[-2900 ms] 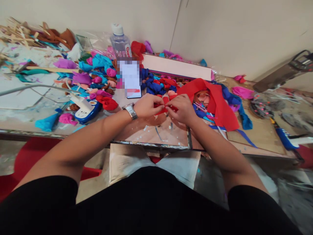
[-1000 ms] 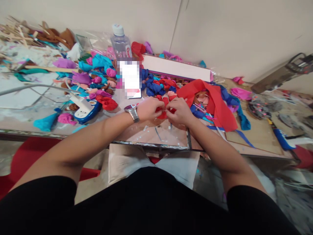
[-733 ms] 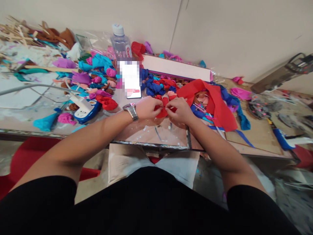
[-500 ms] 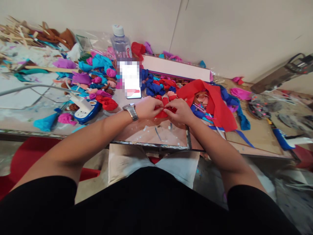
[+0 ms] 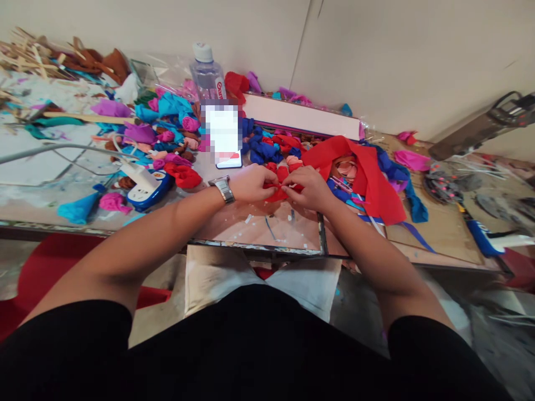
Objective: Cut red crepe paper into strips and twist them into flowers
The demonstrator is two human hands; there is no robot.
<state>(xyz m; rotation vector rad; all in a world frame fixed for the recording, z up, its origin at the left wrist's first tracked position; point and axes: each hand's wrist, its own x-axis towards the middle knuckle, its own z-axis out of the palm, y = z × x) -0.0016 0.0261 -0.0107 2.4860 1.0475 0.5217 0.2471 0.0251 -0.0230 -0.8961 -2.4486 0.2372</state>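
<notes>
Between my two hands is a small piece of red crepe paper (image 5: 276, 194), partly covered by my fingers. My left hand (image 5: 252, 184), with a metal watch (image 5: 225, 190) at the wrist, pinches its left side. From the right, my right hand (image 5: 308, 188) grips the paper with thumb and forefinger. The fingertips of both hands are close together, just above the table edge. A long red crepe paper strip (image 5: 378, 184) curves over the pile beyond my right hand. Blue crumpled paper pieces (image 5: 264, 149) lie behind the hands.
A phone (image 5: 228, 162) with a blurred screen leans before a plastic bottle (image 5: 207, 75). To the left sits a blue and white power strip (image 5: 149, 189) with a plug and cable. A long pale box (image 5: 301, 115) lies behind. Wooden sticks (image 5: 25, 55) are heaped far left.
My fingers have shifted slightly on the red crepe paper, and my right hand has risen a touch. The rest looks the same.
</notes>
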